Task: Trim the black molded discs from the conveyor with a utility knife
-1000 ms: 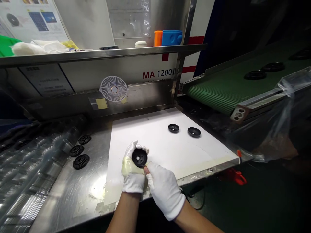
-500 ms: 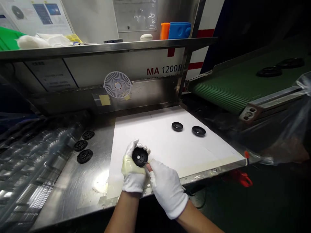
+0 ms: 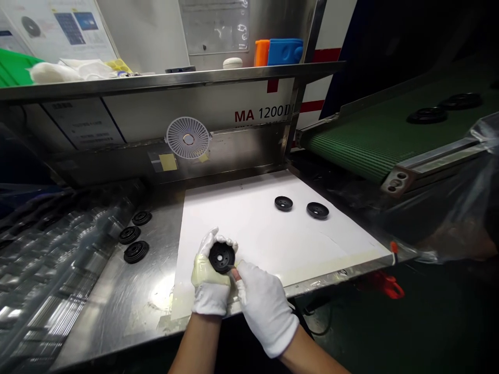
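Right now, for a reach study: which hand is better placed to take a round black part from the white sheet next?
Likely the right hand: both parts lie toward its side; the left hand cradles another round black part.

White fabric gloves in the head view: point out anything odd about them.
On the right hand, the white fabric glove leaves the thumb tip bare, odd because the rest of that hand in view is covered. I cannot tell whether the glove is torn or cut open.

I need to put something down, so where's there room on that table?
The white sheet is bare between the left hand and two black discs. The metal table has room between that sheet and three black rings. Far left, clear plastic trays crowd it.
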A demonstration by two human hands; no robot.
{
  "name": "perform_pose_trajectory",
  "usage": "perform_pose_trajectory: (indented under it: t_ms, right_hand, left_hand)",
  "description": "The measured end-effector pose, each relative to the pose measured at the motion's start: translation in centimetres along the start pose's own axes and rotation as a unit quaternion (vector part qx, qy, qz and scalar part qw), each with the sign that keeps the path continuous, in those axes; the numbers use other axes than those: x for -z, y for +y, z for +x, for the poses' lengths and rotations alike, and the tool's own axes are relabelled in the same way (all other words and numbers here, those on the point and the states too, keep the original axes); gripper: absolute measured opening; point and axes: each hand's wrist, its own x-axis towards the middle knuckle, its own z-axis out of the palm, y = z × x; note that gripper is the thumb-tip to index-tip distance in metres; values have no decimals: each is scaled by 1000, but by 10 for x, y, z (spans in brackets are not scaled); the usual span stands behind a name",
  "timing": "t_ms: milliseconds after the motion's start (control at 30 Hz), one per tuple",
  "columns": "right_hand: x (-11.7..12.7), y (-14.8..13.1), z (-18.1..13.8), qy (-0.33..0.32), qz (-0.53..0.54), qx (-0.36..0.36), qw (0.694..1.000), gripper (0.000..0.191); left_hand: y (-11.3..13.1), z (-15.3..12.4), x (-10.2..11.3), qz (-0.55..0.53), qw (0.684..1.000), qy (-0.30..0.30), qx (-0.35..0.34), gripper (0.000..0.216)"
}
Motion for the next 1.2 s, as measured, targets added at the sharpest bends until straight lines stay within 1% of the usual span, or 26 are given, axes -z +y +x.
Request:
perform_pose_trajectory:
  t_ms: [67,100,133,200,233,267,433,533,733,833,933,1000,1100,1200]
  right_hand:
    - [1,-2,-1,-8,-1,-2,1000,20]
    - [2,-2,-1,-7,-1,-1,1000,20]
    - [3,0,-1,-4,0,0,1000,20]
    - [4,3,0,7,4,5,1000,18]
    - [5,5,0,12,6,6,1000,18]
    - [5,7,0,16,6,6,1000,17]
    - [4,6,-3,1,4,6,1000,18]
    - [3,3,-4,-12,13,4,1000,19]
    - [1,-1,-4,-26,22,4,999,23]
    - [1,-3,-5,-24,48,-2,999,25]
    - [6,0,-4,-9,109,-23,994,30]
    - [10,5,-1,-6,156,-36,987,33]
    - [17,12,2,-2,192,-52,980,35]
    - [22,16,3,1,194,-59,979,34]
  left_hand:
    - [-1,-2,-1,-1,999,13,-29,22]
    - [0,-4,0,3,1000,12,-21,25]
    - [2,-6,0,11,1000,5,4,29]
    - [5,-8,2,22,997,-21,76,35]
    - [6,-8,2,21,994,-32,102,36]
    - [7,-8,3,16,993,-38,112,34]
    - [3,-5,2,7,999,-38,33,14]
    - [0,-5,0,1,999,-34,19,10]
    - [-2,-4,1,3,1000,3,-13,11]
    - [-4,-4,1,12,999,23,-30,12]
    - [-4,-7,0,65,994,5,-90,19]
    - [-3,-10,0,98,988,-10,-117,23]
    - [-2,-12,-1,106,987,-13,-122,22]
    - [-3,-11,-6,81,991,9,-109,18]
